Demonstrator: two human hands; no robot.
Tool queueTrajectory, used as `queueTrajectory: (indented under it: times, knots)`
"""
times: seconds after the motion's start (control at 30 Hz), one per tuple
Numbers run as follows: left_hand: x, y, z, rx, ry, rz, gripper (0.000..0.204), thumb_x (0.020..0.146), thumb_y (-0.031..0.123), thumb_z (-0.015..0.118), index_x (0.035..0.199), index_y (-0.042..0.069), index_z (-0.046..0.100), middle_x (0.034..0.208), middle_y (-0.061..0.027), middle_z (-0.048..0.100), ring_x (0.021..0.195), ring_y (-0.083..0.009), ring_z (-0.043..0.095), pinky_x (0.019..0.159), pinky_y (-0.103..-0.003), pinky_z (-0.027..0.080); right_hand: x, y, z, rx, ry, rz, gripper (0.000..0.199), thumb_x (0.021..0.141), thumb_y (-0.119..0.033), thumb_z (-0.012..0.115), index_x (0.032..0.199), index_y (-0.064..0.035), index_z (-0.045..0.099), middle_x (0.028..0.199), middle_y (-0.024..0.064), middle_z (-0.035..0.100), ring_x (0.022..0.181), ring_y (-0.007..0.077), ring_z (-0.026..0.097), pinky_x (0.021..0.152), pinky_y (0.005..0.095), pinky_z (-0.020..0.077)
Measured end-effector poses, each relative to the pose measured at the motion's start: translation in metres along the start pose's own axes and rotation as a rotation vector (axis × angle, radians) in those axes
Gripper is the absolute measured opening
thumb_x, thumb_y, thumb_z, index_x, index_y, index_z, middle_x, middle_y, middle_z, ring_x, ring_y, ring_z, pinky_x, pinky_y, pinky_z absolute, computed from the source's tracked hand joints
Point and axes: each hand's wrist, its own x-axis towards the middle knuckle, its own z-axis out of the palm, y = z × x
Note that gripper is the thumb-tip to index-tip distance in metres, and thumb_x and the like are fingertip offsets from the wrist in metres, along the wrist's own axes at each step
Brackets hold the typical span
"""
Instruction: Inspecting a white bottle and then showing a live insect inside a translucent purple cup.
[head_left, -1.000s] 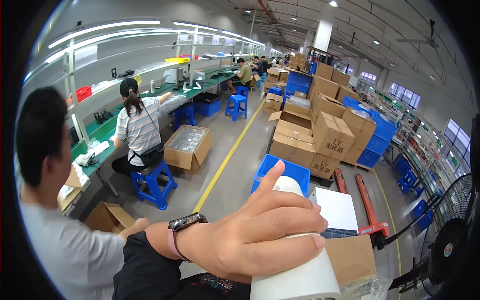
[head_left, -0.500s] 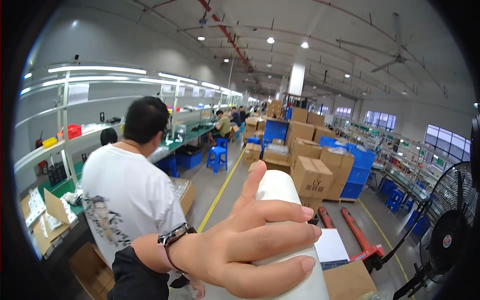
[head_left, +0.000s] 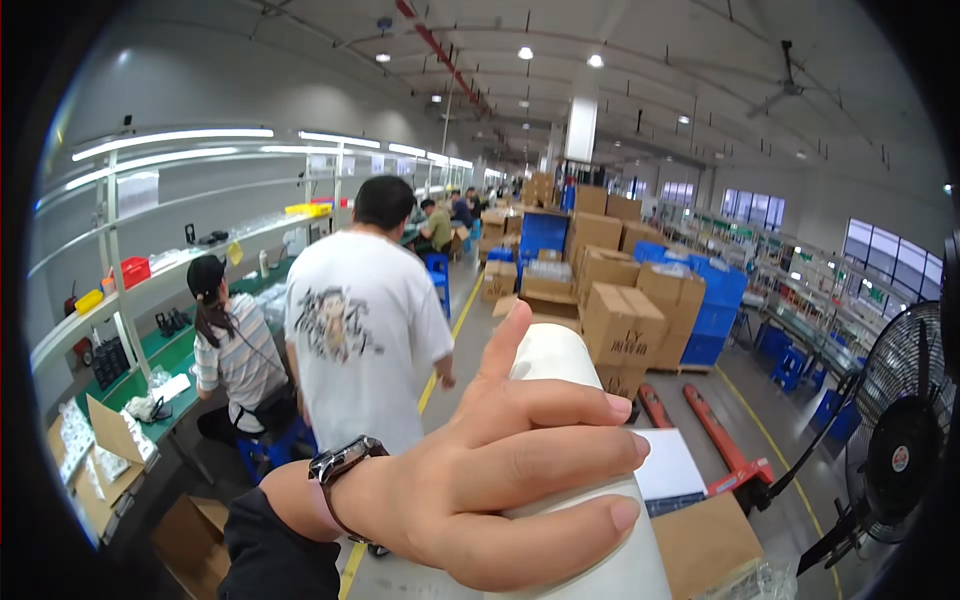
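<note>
Fingers (head_left: 560, 455) of the left hand (head_left: 440, 490) are spread, three bent across a white cylinder (head_left: 560, 355) directly beneath them, the top one raised beside its edge; the thumb is hidden, so how firmly they grip cannot be told. Just beyond the fingertips lies a white box (head_left: 670, 462), with a red pallet truck (head_left: 735, 460) past it. Below and right of them sits a brown carton (head_left: 705, 545), clear plastic (head_left: 745, 580) against its near edge. Farther ahead of the fingers, cartons (head_left: 625, 330) are stacked beside blue crates (head_left: 715, 305); one open carton (head_left: 548, 307) there holds something pale, too small to identify. Well left of the fingers, a parts carton (head_left: 115, 430) with raised flaps contains white pieces (head_left: 77, 440); near it, lower, stands an open box (head_left: 190, 545). A red bin (head_left: 135, 271) rests on the shelf above, its contents unclear.
</note>
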Motion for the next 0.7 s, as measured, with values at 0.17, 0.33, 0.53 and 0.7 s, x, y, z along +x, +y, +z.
queueTrajectory:
  times: [0.17, 0.33, 0.53, 0.7]
  knots:
    - [-0.025, -0.008, 0.012, -0.091, -0.007, -0.126, 0.033, 0.082, -0.004, 0.055, 0.106, 0.014, 0.042, 0.106, -0.0199, 0.057, 0.101, -0.0367, 0.057, 0.107, -0.065, 0.006, 0.012, 0.011, -0.046, -0.249, -0.137, -0.094, 0.03, 0.095, -0.04, 0.043, 0.088, -0.0128, 0.055, 0.074, 0.0018, 0.053, 0.069, 0.0168, 0.05, 0.064, 0.0303, 0.0439]
    - [-0.039, -0.01, 0.018, -0.101, -0.044, -0.231, 0.032, 0.082, -0.003, 0.055, 0.106, 0.014, 0.04, 0.106, -0.0191, 0.057, 0.101, -0.036, 0.057, 0.107, -0.065, 0.006, -0.003, 0.003, -0.004, -0.047, 0.117, -0.004, 0.029, 0.094, -0.037, 0.046, 0.093, -0.0101, 0.056, 0.078, 0.0043, 0.058, 0.071, 0.019, 0.054, 0.063, 0.0332, 0.0461]
    - [-0.046, -0.017, 0.026, -0.185, -0.027, -0.238, 0.032, 0.082, -0.004, 0.054, 0.106, 0.013, 0.04, 0.106, -0.019, 0.057, 0.102, -0.0353, 0.056, 0.107, -0.063, 0.006, 0.013, -0.005, -0.035, 0.089, 0.128, 0.053, 0.034, 0.087, -0.042, 0.05, 0.104, -0.0126, 0.055, 0.097, 0.0166, 0.057, 0.088, 0.0311, 0.054, 0.074, 0.042, 0.044]
    - [-0.049, -0.027, 0.024, -0.203, -0.072, -0.223, 0.031, 0.083, -0.006, 0.053, 0.106, 0.01, 0.041, 0.107, -0.0203, 0.058, 0.103, -0.0357, 0.056, 0.108, -0.063, 0.005, 0.009, -0.003, -0.008, 0.008, 0.085, -0.029, 0.027, 0.092, -0.036, 0.049, 0.092, -0.0108, 0.057, 0.08, 0.0049, 0.06, 0.072, 0.0214, 0.056, 0.062, 0.0358, 0.0471]
